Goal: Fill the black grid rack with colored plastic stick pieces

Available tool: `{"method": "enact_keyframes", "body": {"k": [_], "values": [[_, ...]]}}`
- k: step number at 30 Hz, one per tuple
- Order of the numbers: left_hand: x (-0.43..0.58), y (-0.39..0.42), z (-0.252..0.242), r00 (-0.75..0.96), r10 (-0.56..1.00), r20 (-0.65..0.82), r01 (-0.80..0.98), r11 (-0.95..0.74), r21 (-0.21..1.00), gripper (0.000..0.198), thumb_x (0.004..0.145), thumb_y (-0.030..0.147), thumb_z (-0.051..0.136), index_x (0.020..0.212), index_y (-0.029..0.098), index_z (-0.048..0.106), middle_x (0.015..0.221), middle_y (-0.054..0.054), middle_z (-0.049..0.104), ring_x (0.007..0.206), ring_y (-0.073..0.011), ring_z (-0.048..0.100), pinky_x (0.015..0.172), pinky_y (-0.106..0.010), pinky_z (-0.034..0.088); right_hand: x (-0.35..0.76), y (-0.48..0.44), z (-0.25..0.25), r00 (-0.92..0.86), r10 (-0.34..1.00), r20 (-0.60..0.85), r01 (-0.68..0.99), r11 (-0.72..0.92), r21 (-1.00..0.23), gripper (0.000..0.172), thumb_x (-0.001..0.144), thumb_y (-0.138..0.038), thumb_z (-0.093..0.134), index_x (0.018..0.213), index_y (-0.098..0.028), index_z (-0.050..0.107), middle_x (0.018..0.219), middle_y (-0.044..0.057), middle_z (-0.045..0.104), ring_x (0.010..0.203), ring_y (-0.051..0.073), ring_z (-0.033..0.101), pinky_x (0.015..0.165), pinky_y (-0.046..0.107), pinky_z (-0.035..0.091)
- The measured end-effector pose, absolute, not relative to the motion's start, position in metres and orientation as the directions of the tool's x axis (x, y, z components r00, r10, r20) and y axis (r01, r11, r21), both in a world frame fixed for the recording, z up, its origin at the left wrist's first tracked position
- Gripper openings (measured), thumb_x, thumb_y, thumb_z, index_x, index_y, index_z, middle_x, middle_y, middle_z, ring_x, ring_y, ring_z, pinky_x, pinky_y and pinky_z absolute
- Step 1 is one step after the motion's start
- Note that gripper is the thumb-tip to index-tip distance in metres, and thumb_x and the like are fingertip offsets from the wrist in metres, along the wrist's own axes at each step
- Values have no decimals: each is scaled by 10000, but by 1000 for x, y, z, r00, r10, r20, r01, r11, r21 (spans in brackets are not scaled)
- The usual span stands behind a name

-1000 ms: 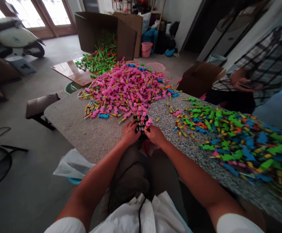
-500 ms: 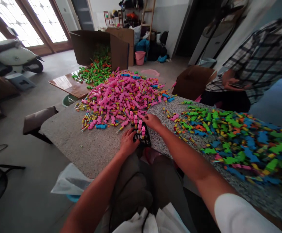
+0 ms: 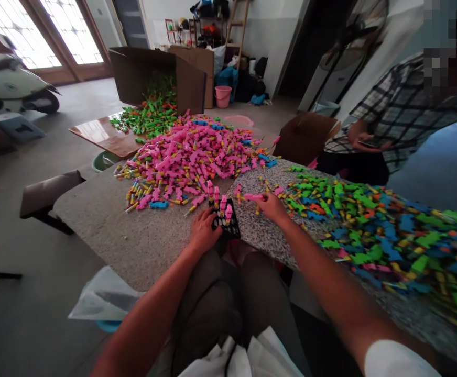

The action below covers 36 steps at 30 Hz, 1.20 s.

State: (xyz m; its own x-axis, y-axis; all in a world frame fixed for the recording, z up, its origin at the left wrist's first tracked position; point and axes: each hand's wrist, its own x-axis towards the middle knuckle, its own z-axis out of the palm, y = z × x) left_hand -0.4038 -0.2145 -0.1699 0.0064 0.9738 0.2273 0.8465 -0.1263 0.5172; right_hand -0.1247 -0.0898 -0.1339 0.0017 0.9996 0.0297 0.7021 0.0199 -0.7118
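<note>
My left hand (image 3: pixel 204 229) rests closed on the near left side of a small black rack (image 3: pixel 228 226) at the table's front edge. Several pink toy pieces (image 3: pixel 221 200) stand upright in that rack. My right hand (image 3: pixel 272 206) is out to the right of the rack, pinching a single pink piece (image 3: pixel 252 197) just above the speckled stone table (image 3: pixel 142 235). A big heap of pink pieces (image 3: pixel 191 154) lies just beyond the rack. A wide spread of green and blue pieces (image 3: pixel 373 225) covers the table on the right.
Another person in a plaid shirt (image 3: pixel 405 115) sits at the far right, hand (image 3: pixel 360 141) on a phone. A brown carton (image 3: pixel 150 68) spills green pieces (image 3: pixel 145 115) onto a wooden board. A second carton (image 3: pixel 307 137), a pink bucket (image 3: pixel 222 96), a scooter (image 3: pixel 12 84) and a stool (image 3: pixel 43 193) stand around.
My right hand went from the rack out to the pink heap, then swung right and now pinches a pink piece. My left hand stayed on the rack. The camera view shifted slightly.
</note>
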Motion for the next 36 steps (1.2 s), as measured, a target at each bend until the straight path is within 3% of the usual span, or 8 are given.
{"method": "enact_keyframes", "body": {"k": [5,12,17,23,28,31,34,36], "values": [[-404,-212,-173,-2,971,238,850,-124,512,479,873,311,663,1338,206,709,1578,-91,563,1467,-331,497,1265,-516,387,-80,-109,-109,81,997,18,476,-23,-879,332,823,-445,628,1049,-203,631,708,-9,682,535,168,608,499,244,440],[-405,-210,-176,-9,973,230,848,-114,517,489,883,325,654,1354,204,701,1577,-87,564,1481,-330,482,1271,-505,381,-81,-110,-95,103,952,288,743,119,-659,232,849,-381,609,990,-199,638,957,99,762,868,244,696,859,354,535],[-406,-210,-175,-3,974,227,853,-116,509,474,890,329,652,1351,231,703,1584,-77,556,1485,-328,478,1274,-509,375,-90,-115,-105,26,951,309,740,190,-645,286,898,-408,594,1078,-193,651,1029,108,770,933,247,711,901,350,525],[-406,-210,-173,5,975,222,854,-119,506,482,890,333,645,1354,214,700,1583,-82,557,1479,-322,484,1269,-503,380,-93,-122,-128,46,966,254,778,125,-616,250,907,-399,587,987,-182,683,959,90,769,869,229,700,856,325,513],[-405,-212,-170,-4,975,221,851,-113,513,482,890,326,645,1354,209,700,1584,-80,558,1481,-315,484,1274,-498,372,-89,-128,-142,27,996,87,833,25,-553,129,854,-281,629,836,-177,704,825,93,758,831,245,703,813,330,522],[-403,-213,-169,-10,979,202,855,-96,510,488,891,327,648,1364,219,696,1591,-65,552,1480,-322,483,1270,-500,378,-94,-136,-141,26,999,21,759,-6,-651,87,803,-246,667,811,-179,724,790,81,760,824,253,721,792,336,549],[-402,-213,-169,-16,980,196,862,-86,500,494,901,338,648,1383,231,684,1605,-57,538,1485,-330,471,1261,-511,385,-116,-154,-139,-98,991,-94,511,-31,-859,185,792,-267,690,947,-187,753,871,54,788,816,234,742,766,332,593],[-401,-213,-169,-16,981,195,867,-83,491,490,912,338,640,1390,236,678,1616,-58,524,1487,-334,464,1260,-521,380,-137,-170,-138,-207,968,-139,382,-51,-923,252,820,-307,682,1038,-197,747,919,45,794,824,222,750,751,329,613]]}}
